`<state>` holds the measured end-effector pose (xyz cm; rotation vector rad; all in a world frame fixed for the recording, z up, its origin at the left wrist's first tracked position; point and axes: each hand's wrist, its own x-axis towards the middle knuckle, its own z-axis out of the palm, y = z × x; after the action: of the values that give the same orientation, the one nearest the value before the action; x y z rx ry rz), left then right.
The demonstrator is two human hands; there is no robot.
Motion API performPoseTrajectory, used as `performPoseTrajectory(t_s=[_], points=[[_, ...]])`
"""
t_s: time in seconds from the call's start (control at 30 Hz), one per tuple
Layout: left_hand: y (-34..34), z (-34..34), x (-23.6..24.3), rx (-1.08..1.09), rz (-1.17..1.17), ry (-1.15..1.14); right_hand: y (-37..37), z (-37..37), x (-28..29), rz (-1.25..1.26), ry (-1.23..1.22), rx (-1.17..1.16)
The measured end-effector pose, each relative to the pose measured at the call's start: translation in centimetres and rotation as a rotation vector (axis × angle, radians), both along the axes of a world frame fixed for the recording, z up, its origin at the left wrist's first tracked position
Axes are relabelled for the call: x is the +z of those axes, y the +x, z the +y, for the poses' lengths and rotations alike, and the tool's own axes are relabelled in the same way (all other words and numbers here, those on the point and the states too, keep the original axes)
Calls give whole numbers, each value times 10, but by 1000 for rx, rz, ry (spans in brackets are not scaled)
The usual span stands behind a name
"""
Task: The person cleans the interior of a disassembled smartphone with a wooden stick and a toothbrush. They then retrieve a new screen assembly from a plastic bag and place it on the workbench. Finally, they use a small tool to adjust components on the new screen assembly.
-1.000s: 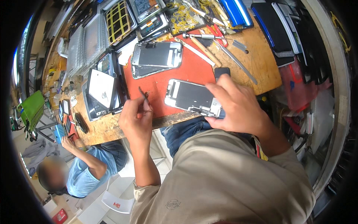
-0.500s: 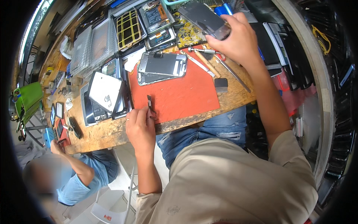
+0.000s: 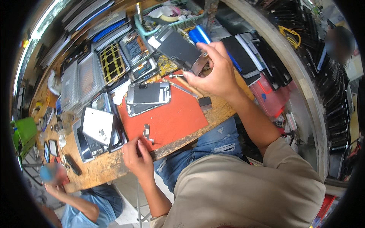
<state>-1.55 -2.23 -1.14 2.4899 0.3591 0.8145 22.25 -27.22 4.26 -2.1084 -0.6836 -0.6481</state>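
My right hand (image 3: 218, 72) is raised over the back of the bench, thumb and fingers gripping the lower end of a phone screen (image 3: 175, 45) whose dark, metal-backed side shows. My left hand (image 3: 138, 156) rests at the front edge of the red mat (image 3: 178, 121), its fingers loosely bent and apart. Right by its fingertips lies a small dark flex-cable part (image 3: 146, 131) with pale patches. Farther back on the mat, another phone screen (image 3: 148, 94), grey-backed, lies on top of a phone frame (image 3: 137, 110).
A screwdriver (image 3: 176, 75) and slim tools lie behind the mat, near a small dark block (image 3: 205, 103). Left stand tablet parts with a white panel (image 3: 97, 125) and clear trays (image 3: 81, 78). A green basket (image 3: 142, 28) is behind. A person in blue (image 3: 89, 205) sits at left.
My view has swung right. The flex-cable part, pinched upright in my left fingers before, now lies on the mat. The phone screen in my right hand has tilted, showing more of its back.
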Motion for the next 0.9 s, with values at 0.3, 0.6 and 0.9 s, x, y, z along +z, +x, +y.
performPoseTrajectory(t_s=[0.3,0.6,0.9], points=[[-1,2,-8,-4,-26,4,0,-27,9,1033,1285,1023],[-4,13,-22,-48,-46,18,3,-46,75,561,1420,999],[4,23,-26,-70,-35,254,46,-102,177,56,1724,963]])
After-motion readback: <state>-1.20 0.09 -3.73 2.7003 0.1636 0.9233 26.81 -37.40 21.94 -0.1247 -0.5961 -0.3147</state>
